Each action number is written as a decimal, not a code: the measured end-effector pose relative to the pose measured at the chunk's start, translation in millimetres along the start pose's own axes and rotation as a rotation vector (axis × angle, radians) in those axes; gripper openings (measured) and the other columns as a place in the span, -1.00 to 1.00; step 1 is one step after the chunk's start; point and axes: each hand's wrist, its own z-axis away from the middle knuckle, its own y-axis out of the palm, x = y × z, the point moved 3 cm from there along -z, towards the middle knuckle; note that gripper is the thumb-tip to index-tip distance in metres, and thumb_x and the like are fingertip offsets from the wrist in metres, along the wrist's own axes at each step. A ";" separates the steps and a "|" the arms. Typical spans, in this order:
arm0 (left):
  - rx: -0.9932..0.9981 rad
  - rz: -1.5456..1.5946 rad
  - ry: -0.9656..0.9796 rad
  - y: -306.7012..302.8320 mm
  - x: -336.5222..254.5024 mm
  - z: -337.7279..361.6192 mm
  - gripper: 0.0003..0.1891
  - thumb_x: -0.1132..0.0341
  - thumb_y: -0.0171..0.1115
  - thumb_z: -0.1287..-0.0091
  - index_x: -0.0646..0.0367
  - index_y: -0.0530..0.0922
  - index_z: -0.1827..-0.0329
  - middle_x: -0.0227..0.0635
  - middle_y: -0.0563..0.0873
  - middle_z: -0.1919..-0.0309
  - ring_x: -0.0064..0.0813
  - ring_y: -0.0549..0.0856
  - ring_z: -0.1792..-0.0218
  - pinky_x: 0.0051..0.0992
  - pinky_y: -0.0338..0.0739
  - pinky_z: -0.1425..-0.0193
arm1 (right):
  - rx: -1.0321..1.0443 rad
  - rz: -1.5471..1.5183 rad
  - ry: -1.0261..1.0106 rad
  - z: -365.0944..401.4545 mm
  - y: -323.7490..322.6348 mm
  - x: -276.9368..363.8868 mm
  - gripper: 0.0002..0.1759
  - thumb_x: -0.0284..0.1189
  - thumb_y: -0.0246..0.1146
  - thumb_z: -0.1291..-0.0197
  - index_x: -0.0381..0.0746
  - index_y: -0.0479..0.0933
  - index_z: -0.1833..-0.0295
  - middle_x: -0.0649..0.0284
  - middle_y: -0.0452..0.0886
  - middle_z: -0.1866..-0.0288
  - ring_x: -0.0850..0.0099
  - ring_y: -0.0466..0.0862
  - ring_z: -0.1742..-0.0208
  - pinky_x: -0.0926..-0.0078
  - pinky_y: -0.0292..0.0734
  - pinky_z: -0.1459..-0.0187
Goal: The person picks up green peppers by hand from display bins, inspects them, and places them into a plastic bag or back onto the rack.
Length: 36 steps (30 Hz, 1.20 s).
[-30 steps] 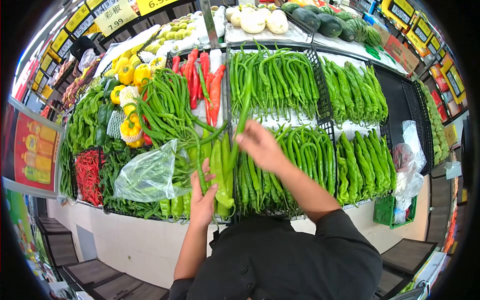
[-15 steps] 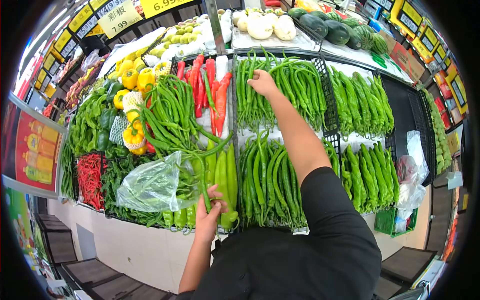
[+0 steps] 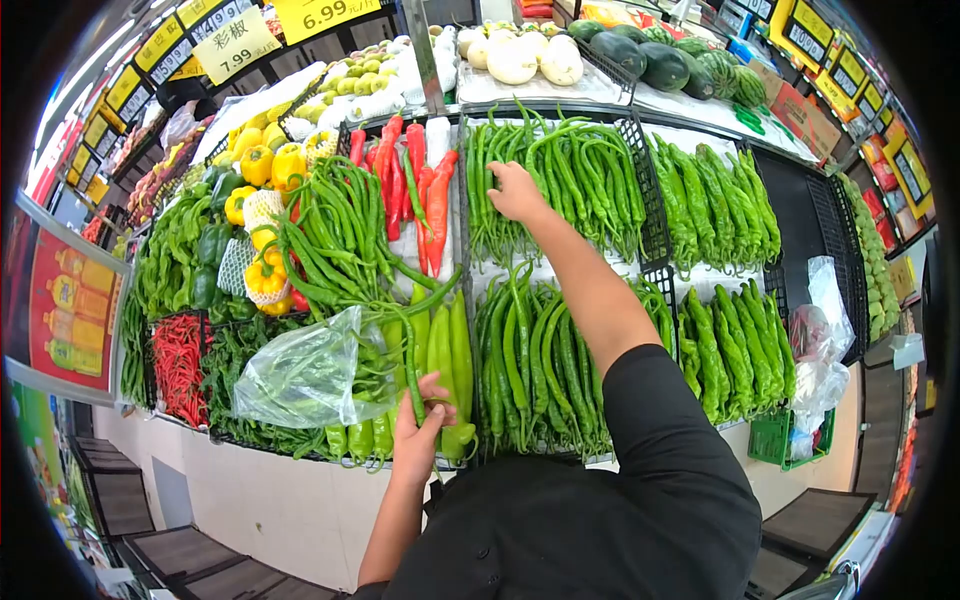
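Note:
My left hand (image 3: 420, 420) is closed around a long green chili pepper (image 3: 411, 365) standing nearly upright at the front of the stall. A clear plastic bag (image 3: 305, 370) lies just left of it, over green peppers. Light green peppers (image 3: 440, 345) are behind and beside that hand. My right hand (image 3: 515, 192) is over the left side of the upper row of long green chili peppers (image 3: 580, 180). Its thumb and forefinger look apart, with the fingertips close to the peppers; the other fingers are partly hidden. A loose heap of green chilies (image 3: 340, 225) is between the hands' areas, to the left.
Red peppers (image 3: 438, 215), yellow bell peppers (image 3: 290, 165) and small red chilies (image 3: 180, 355) lie to the left. More green peppers (image 3: 740, 350) are at right, by a black crate (image 3: 815, 220) and hanging plastic bags (image 3: 825, 335). A metal post (image 3: 433, 70) rises behind.
My right hand has moved slightly down toward me over the chili row, and its fingers have spread apart. My left hand stays around its pepper. The view has shifted slightly.

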 end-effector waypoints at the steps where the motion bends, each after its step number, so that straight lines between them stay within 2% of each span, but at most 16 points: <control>1: 0.005 0.002 0.011 -0.5 -1.0 1.4 -0.53 0.53 0.06 -0.42 0.23 0.35 -0.41 -0.33 0.54 -0.02 -0.51 0.57 0.11 -0.46 0.58 0.00 | -0.023 -0.005 -0.014 3.5 -2.5 4.1 -0.45 -0.44 0.37 -0.10 -0.24 0.50 -0.25 -0.06 0.56 -0.07 0.00 0.60 -0.09 0.17 0.55 -0.13; 4: 0.018 -0.007 0.057 -1.6 -2.6 2.8 -0.57 0.53 0.05 -0.43 0.27 0.36 -0.37 -0.33 0.55 0.04 -0.53 0.57 0.15 -0.49 0.56 0.05 | -0.029 -0.184 -0.061 28.1 -29.7 35.3 -0.53 -0.42 0.37 -0.18 -0.25 0.54 -0.21 0.02 0.62 0.01 0.23 0.67 0.07 0.28 0.60 0.00; 7: 0.053 -0.055 0.094 0.8 -4.0 1.1 -0.64 0.50 0.05 -0.46 0.30 0.37 -0.30 -0.34 0.57 0.11 -0.56 0.57 0.22 -0.53 0.51 0.13 | 0.077 -0.375 -0.106 83.5 -58.7 87.6 -0.63 -0.34 0.35 -0.23 -0.29 0.58 -0.09 0.14 0.66 0.16 0.36 0.66 0.17 0.40 0.58 0.07; 9: 0.079 -0.075 0.097 7.9 -10.1 0.1 -0.71 0.48 0.04 -0.49 0.30 0.39 -0.23 -0.34 0.57 0.16 -0.58 0.56 0.28 -0.55 0.48 0.19 | 0.375 -0.575 -0.051 128.6 -70.7 118.5 -0.69 -0.31 0.32 -0.31 -0.30 0.61 -0.04 0.24 0.67 0.21 0.49 0.62 0.21 0.47 0.56 0.13; 12: 0.123 -0.116 0.094 20.2 -14.5 -3.2 -0.80 0.42 0.05 -0.52 0.25 0.41 -0.13 -0.37 0.57 0.23 -0.61 0.52 0.35 -0.58 0.43 0.25 | 0.514 -0.743 -0.064 193.6 -65.2 143.3 -0.68 -0.29 0.30 -0.36 -0.28 0.59 -0.08 0.28 0.63 0.22 0.53 0.60 0.21 0.49 0.54 0.14; 15: 0.146 -0.272 0.091 25.4 -8.8 -6.4 -0.84 0.37 0.07 -0.53 0.23 0.40 -0.06 -0.33 0.58 0.31 -0.56 0.52 0.37 -0.52 0.45 0.24 | 0.491 -0.754 -0.141 242.6 -64.9 162.3 -0.66 -0.32 0.30 -0.34 -0.28 0.57 -0.12 0.26 0.61 0.16 0.50 0.59 0.22 0.48 0.54 0.17; 16: 0.155 -0.340 0.143 28.4 -10.9 -6.9 -0.83 0.36 0.07 -0.53 0.23 0.39 -0.05 -0.30 0.57 0.32 -0.53 0.53 0.36 -0.49 0.46 0.23 | 0.500 -0.747 -0.088 250.7 -72.1 170.7 -0.65 -0.35 0.31 -0.32 -0.29 0.56 -0.14 0.24 0.59 0.13 0.46 0.57 0.26 0.46 0.52 0.22; 19: 0.145 -0.507 0.226 34.0 -15.7 -2.7 -0.82 0.33 0.09 -0.52 0.25 0.38 -0.02 -0.23 0.57 0.36 -0.46 0.55 0.34 -0.41 0.48 0.19 | 0.297 -0.601 -0.109 258.5 -83.9 167.8 -0.64 -0.37 0.32 -0.29 -0.29 0.55 -0.14 0.22 0.57 0.17 0.42 0.55 0.30 0.44 0.52 0.25; 21: 0.095 -0.561 0.207 35.8 -21.4 1.1 -0.81 0.33 0.10 -0.52 0.26 0.38 -0.01 -0.18 0.56 0.37 -0.41 0.56 0.32 -0.37 0.49 0.16 | 0.331 -0.582 -0.097 260.5 -90.0 166.5 -0.63 -0.38 0.33 -0.27 -0.29 0.53 -0.14 0.21 0.55 0.20 0.39 0.56 0.30 0.43 0.52 0.25; 24: 0.057 -0.468 0.214 34.4 -18.0 -4.5 -0.75 0.24 0.04 -0.57 0.28 0.35 -0.03 -0.22 0.56 0.27 -0.47 0.54 0.23 -0.40 0.47 0.10 | 0.382 -0.529 -0.178 267.3 -86.0 170.2 -0.56 -0.39 0.36 -0.25 -0.28 0.49 -0.20 0.21 0.56 0.19 0.41 0.58 0.31 0.45 0.55 0.27; 25: 0.037 -0.426 0.227 31.9 -15.9 -8.2 -0.74 0.22 0.01 -0.58 0.28 0.34 -0.03 -0.23 0.55 0.25 -0.48 0.53 0.21 -0.42 0.47 0.08 | 0.403 -0.547 -0.143 272.3 -83.6 175.5 -0.56 -0.39 0.36 -0.25 -0.27 0.46 -0.19 0.21 0.57 0.22 0.43 0.59 0.34 0.47 0.55 0.33; 27: 0.077 -0.434 0.267 30.2 -19.0 -14.4 -0.70 0.20 -0.11 -0.63 0.30 0.29 -0.14 -0.26 0.50 0.14 -0.49 0.51 0.11 -0.45 0.43 -0.02 | 0.441 -0.671 0.000 281.5 -74.5 185.7 -0.61 -0.41 0.36 -0.25 -0.27 0.46 -0.13 0.24 0.58 0.27 0.44 0.59 0.39 0.49 0.53 0.38; 28: 0.099 -0.438 0.283 30.7 -20.4 -16.4 -0.68 0.19 -0.17 -0.65 0.31 0.26 -0.19 -0.27 0.48 0.08 -0.50 0.50 0.07 -0.47 0.42 -0.08 | 0.390 -0.709 0.000 284.0 -71.2 191.0 -0.72 -0.45 0.35 -0.26 -0.28 0.48 -0.01 0.29 0.59 0.37 0.47 0.59 0.44 0.49 0.52 0.40; 31: 0.146 -0.319 0.258 46.2 -26.9 -14.1 -0.63 0.11 -0.24 -0.65 0.27 0.24 -0.22 -0.21 0.45 -0.04 -0.46 0.48 -0.03 -0.43 0.37 -0.16 | 0.451 -0.675 0.022 285.0 -63.4 193.9 -0.69 -0.43 0.35 -0.25 -0.29 0.50 -0.05 0.20 0.61 0.36 0.35 0.61 0.43 0.39 0.53 0.34; 35: 0.184 -0.394 0.336 51.1 -29.1 -18.1 -0.61 0.10 -0.25 -0.64 0.23 0.20 -0.29 -0.18 0.44 -0.11 -0.41 0.51 -0.05 -0.43 0.38 -0.14 | 0.270 -0.788 0.047 268.3 -60.8 175.5 -0.83 -0.47 0.33 -0.25 -0.29 0.52 0.12 0.25 0.60 0.44 0.54 0.54 0.47 0.48 0.46 0.41; 36: 0.197 -0.423 0.351 51.2 -30.8 -18.9 -0.61 0.11 -0.24 -0.63 0.22 0.19 -0.31 -0.18 0.44 -0.12 -0.40 0.52 -0.05 -0.41 0.39 -0.14 | 0.214 -0.792 0.075 253.0 -67.4 168.2 -0.83 -0.46 0.33 -0.26 -0.29 0.47 0.25 0.29 0.55 0.50 0.62 0.48 0.48 0.50 0.42 0.44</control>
